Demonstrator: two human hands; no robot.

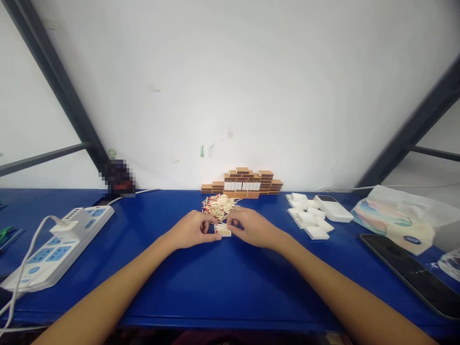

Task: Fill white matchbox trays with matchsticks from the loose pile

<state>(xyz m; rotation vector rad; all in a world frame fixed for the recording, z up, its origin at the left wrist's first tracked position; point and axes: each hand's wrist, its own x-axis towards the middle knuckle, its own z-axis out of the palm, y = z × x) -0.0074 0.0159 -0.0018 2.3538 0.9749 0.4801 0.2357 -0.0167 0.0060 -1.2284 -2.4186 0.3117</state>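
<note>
A small white matchbox tray (223,234) with a few matches (223,230) in it rests on the blue table between my two hands. The thumb and fingers of my left hand (192,230) grip its left end. My right hand (251,226) is closed in a pinch at the tray's right end, its fingertips hiding whatever is between them. Just behind the tray lies a loose heap of red-tipped matches (218,207). Beyond the heap, orange-brown matchboxes (242,194) are stacked against the wall, with a row of white-sided ones among them.
White empty trays (307,218) lie in a group on the right, beside a white device with a dark screen (333,208). Farther right are a tissue pack (398,223) and a black phone (406,270). A power strip (61,247) with a plugged-in cable stands left.
</note>
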